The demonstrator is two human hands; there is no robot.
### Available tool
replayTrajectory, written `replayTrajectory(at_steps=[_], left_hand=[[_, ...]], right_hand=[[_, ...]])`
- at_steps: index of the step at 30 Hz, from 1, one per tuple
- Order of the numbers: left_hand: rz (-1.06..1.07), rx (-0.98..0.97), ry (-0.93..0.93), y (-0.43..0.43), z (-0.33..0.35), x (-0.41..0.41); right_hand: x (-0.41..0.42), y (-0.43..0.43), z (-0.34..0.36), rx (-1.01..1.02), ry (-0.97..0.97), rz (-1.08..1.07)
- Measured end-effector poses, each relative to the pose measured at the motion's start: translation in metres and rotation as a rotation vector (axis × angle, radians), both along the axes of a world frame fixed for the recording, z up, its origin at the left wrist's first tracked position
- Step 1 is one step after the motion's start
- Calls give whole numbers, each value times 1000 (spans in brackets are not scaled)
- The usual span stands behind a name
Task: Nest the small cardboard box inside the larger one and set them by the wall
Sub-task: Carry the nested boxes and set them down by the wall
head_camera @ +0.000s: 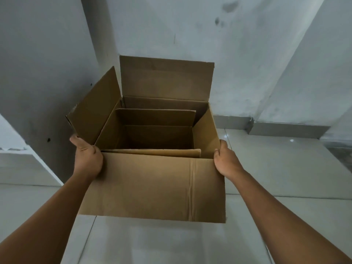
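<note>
The large brown cardboard box (152, 185) hangs in front of me above the floor, its top flaps spread open. Inside it sits the small cardboard box (156, 119), also open, pushed toward the left side with a gap on its right. My left hand (86, 157) grips the large box at its near left corner. My right hand (225, 159) grips the near right corner. The pale wall (238, 63) stands just behind the boxes.
A light tiled floor (276, 168) stretches below and to the right. A grey skirting strip (285, 129) runs along the wall's base. On the left a grey pillar (43, 73) juts out, with a white ledge (17, 164) beside it.
</note>
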State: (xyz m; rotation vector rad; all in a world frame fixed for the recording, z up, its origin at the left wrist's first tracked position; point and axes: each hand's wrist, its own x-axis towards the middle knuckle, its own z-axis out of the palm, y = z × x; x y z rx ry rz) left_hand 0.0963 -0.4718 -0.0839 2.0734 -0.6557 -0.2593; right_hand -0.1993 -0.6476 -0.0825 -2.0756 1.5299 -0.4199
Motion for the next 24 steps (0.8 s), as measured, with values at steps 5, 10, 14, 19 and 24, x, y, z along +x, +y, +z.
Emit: replayTrajectory(at_steps=[5,10,14,19,24], left_hand=[[99,91,-94,-28,0,24],[31,66,-88,-47,-2,48],[18,8,-131,-57,-5,58],[120,-155,-108,-58,-12,58],[259,-186,-176,-50,-14,33]], right_hand=[[21,-23,-2,-34,14,-11],[45,-46,-4,-35,-22,-13],[62,-58,-7,-44,-45,-34],[73,-63,-9,-69,-51,-31],[86,-62,-6,-74,-63,-12]])
